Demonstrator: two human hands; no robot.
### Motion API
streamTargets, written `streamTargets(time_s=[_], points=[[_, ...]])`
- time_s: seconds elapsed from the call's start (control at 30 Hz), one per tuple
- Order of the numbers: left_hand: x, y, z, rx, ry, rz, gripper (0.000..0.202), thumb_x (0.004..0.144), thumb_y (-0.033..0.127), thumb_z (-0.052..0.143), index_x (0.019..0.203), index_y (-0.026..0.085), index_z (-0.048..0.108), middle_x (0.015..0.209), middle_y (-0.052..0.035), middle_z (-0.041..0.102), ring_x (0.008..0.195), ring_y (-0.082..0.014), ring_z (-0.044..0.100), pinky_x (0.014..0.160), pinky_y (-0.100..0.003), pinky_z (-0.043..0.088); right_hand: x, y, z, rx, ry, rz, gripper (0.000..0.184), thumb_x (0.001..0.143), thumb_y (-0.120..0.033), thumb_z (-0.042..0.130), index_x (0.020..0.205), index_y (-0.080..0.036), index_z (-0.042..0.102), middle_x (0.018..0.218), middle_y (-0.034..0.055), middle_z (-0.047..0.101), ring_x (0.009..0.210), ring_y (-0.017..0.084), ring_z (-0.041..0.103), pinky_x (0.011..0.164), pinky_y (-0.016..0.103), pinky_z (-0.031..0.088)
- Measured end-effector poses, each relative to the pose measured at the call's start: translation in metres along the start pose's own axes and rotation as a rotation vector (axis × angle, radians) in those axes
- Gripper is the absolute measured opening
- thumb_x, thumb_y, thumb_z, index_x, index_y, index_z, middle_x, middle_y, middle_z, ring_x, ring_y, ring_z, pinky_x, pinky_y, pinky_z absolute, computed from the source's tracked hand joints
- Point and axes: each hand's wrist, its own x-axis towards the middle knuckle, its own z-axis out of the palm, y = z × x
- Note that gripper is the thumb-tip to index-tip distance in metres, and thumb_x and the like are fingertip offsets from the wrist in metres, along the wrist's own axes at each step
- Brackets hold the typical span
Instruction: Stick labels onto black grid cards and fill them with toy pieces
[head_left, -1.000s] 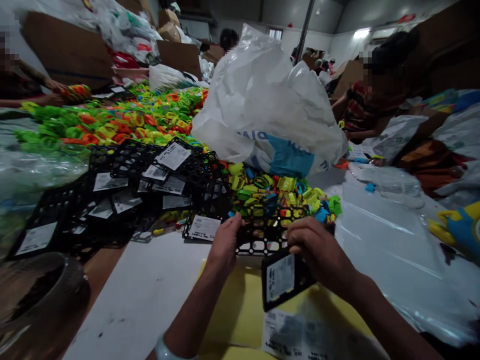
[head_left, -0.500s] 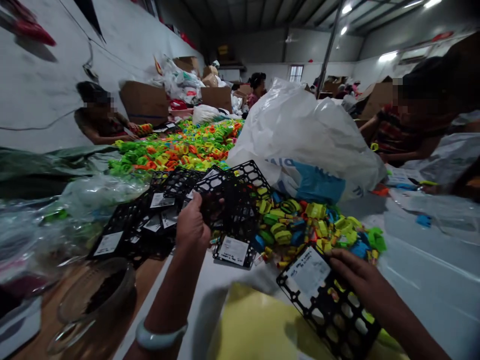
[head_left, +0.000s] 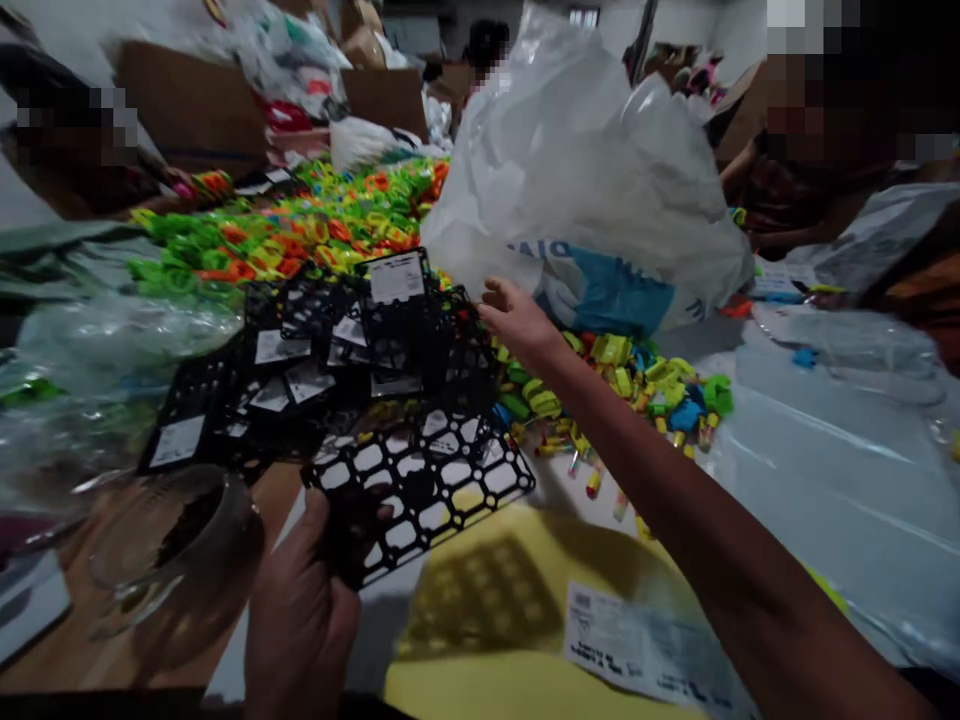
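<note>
My left hand (head_left: 296, 605) grips a black perforated plastic sheet (head_left: 420, 490) by its left edge, thumb on top, above a yellow sheet (head_left: 450, 680). My right hand (head_left: 517, 315) is stretched forward, with fingers loosely bent and apart and nothing visible in them. It hovers just right of a heap of black perforated sheets with white labels (head_left: 281, 345). One labelled black sheet (head_left: 397, 280) lies uppermost at the far side of that heap. Below my right forearm are yellow, green and blue plastic pieces (head_left: 611, 375), some with small coloured tubes (head_left: 592, 485).
A large white plastic bag (head_left: 592, 170) bulges behind the pieces. Green and orange pieces (head_left: 300, 225) spread farther back. A clear cup (head_left: 161, 535) stands at left near clear plastic bags (head_left: 127, 330). One person sits at left, another at right. A printed paper (head_left: 637, 640) lies on the yellow sheet.
My left hand has come back from the heap toward me with a black sheet. My right hand no longer holds its labelled sheet and has reached forward. The view has tilted down.
</note>
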Motion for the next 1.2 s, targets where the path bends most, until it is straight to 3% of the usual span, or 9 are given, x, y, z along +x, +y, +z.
streamTargets(time_s=[0.2,0.37,0.57,0.7,0.77,0.83,0.93,1.1,1.2], points=[[0.015,-0.023,-0.001,-0.037,-0.002,-0.135,0.016,0.091,0.025,0.054,0.087,0.015,0.067,0.083,-0.0036,0.072,0.070,-0.0146,0.069,0.069,-0.025,0.061,-0.149,0.009,-0.050,-0.588,-0.351,0.193,0.025,0.094,-0.036,0.047,0.105,-0.020,0.062,0.104,0.0072,0.065,0.094,0.022,0.060,0.086,0.038,0.046],[0.007,-0.046,0.017,0.105,-0.224,-0.177,0.025,0.086,0.037,0.061,0.091,0.013,0.067,0.082,-0.0061,0.072,0.070,-0.0181,0.069,0.066,-0.027,0.058,-0.263,0.022,-0.077,-0.865,-0.525,0.355,0.034,0.081,-0.036,0.069,0.109,-0.019,0.058,0.108,0.0115,0.061,0.101,0.028,0.055,0.086,0.042,0.044],[0.000,-0.082,0.027,0.569,-0.429,0.074,0.051,0.085,0.054,0.055,0.119,0.017,0.061,0.120,-0.0116,0.064,0.111,-0.0277,0.059,0.098,-0.041,0.046,-0.283,0.029,-0.077,-0.804,-0.411,0.342,0.009,0.091,-0.021,0.048,0.091,-0.019,0.057,0.086,0.0048,0.062,0.080,0.019,0.055,0.071,0.031,0.041],[-0.024,-0.083,0.022,1.107,-0.328,0.635,0.069,0.086,0.046,0.057,0.142,0.011,0.038,0.144,-0.0219,0.040,0.135,-0.0336,0.036,0.113,-0.049,0.028,-0.275,0.023,-0.084,-0.679,-0.435,0.398,0.020,0.094,-0.022,0.043,0.088,-0.020,0.062,0.085,0.0034,0.066,0.076,0.017,0.059,0.068,0.028,0.040],[-0.042,-0.082,0.019,1.223,-0.518,0.907,0.062,0.087,0.043,0.057,0.140,0.015,0.040,0.143,-0.0189,0.042,0.136,-0.0315,0.035,0.114,-0.048,0.026,-0.271,0.018,-0.088,-0.641,-0.463,0.372,0.022,0.094,-0.022,0.044,0.089,-0.020,0.065,0.088,0.0037,0.068,0.078,0.017,0.060,0.069,0.028,0.040],[-0.060,-0.080,0.014,1.269,-0.714,0.975,0.056,0.086,0.044,0.059,0.136,0.020,0.046,0.138,-0.0153,0.050,0.132,-0.0311,0.041,0.111,-0.048,0.029,-0.267,0.014,-0.092,-0.645,-0.470,0.342,0.022,0.094,-0.023,0.045,0.089,-0.020,0.066,0.089,0.0040,0.069,0.079,0.017,0.060,0.069,0.028,0.040],[-0.080,-0.075,0.001,1.238,-0.592,0.747,0.049,0.085,0.052,0.057,0.121,0.020,0.057,0.123,-0.0145,0.061,0.116,-0.0317,0.054,0.101,-0.047,0.039,-0.263,0.012,-0.097,-0.671,-0.355,0.391,0.022,0.094,-0.025,0.044,0.090,-0.020,0.065,0.087,0.0031,0.068,0.079,0.018,0.059,0.070,0.029,0.040],[-0.101,-0.079,-0.029,0.981,-0.802,-0.432,0.050,0.085,0.064,0.047,0.083,0.018,0.066,0.071,-0.0058,0.067,0.064,-0.0194,0.060,0.061,-0.030,0.045,-0.267,0.024,-0.093,-0.497,-0.256,0.488,0.023,0.092,-0.033,0.046,0.082,-0.020,0.062,0.083,0.0014,0.064,0.079,0.017,0.058,0.071,0.029,0.041],[-0.115,-0.098,-0.038,0.630,-0.755,-0.667,0.045,0.085,0.057,0.055,0.077,0.015,0.067,0.070,-0.0055,0.065,0.064,-0.0149,0.057,0.061,-0.025,0.044,-0.274,0.035,-0.077,-0.431,-0.212,0.496,0.024,0.093,-0.036,0.045,0.086,-0.020,0.062,0.084,0.0010,0.065,0.079,0.017,0.058,0.071,0.028,0.043]])
